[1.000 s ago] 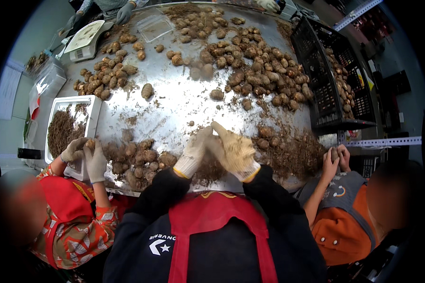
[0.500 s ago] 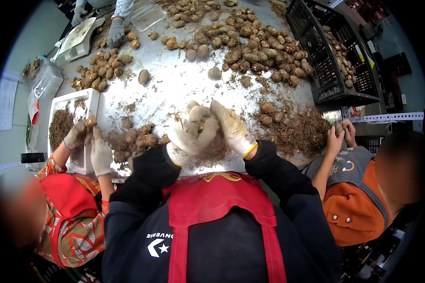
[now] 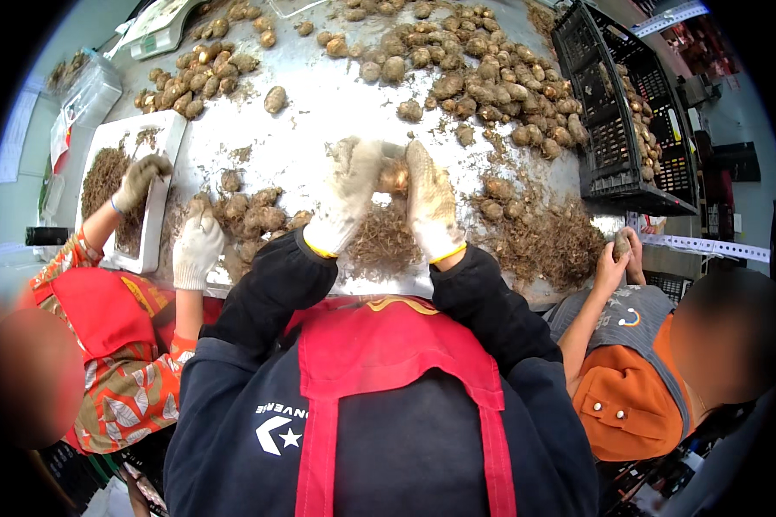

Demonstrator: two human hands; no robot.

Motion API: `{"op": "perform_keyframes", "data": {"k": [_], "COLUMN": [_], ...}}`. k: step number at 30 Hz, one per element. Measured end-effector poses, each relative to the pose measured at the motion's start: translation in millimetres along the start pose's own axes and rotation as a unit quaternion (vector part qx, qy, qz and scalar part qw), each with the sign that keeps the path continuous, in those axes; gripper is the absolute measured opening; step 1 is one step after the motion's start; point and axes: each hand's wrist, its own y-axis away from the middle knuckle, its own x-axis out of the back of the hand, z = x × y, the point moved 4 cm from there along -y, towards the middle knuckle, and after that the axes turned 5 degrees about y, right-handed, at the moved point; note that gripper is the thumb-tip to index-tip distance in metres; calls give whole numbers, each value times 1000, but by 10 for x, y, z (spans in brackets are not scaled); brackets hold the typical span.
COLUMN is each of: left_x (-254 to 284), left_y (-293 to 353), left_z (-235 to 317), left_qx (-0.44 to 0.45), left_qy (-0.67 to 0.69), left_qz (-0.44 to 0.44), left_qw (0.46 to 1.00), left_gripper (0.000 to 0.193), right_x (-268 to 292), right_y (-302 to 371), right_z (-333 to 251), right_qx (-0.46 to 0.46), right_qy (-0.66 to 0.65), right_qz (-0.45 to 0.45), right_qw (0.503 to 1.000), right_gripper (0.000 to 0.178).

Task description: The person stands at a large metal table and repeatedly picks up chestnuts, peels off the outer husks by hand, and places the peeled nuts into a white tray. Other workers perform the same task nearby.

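Observation:
Between my two gloved hands is a taro corm [image 3: 394, 178], brown with a paler, reddish patch. My right hand [image 3: 433, 198], in a cream knitted glove, is closed on its right side. On the corm's other side, my left hand [image 3: 350, 189] is smeared by motion, so its fingers do not show clearly. Below both hands, near the table's front edge, lies a heap of brown fibrous peelings [image 3: 383, 237]. To the left of my left hand sits a small pile of hairy taros [image 3: 252, 214].
A large taro pile [image 3: 491, 82] spreads across the far metal table [image 3: 310, 112], beside a black crate [image 3: 591, 129] of taros. A white foam box [image 3: 159, 142] with peelings stands left. Co-workers flank me: a gloved hand [image 3: 197, 246] at left, bare hands [image 3: 616, 258] holding a taro at right.
My hands have shifted slightly farther up the table and parted, so the taro between them now shows. The left co-worker's hand has moved over the foam box, and their taro no longer shows.

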Motion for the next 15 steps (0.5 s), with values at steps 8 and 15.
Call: {"op": "perform_keyframes", "data": {"k": [8,15], "left_x": [66,-111], "left_y": [64,315], "left_z": [-263,-475], "left_qx": [278,343], "left_qy": [186,293], "left_qz": [110,-13], "left_qw": [936,893], "left_gripper": [33,42], "right_x": [379,186], "right_y": [166,179], "right_z": [195,-321], "right_qx": [-167,87], "right_qy": [-87,250], "right_qz": [-8,-54], "right_qw": [982,963], "right_gripper": [53,57]}}
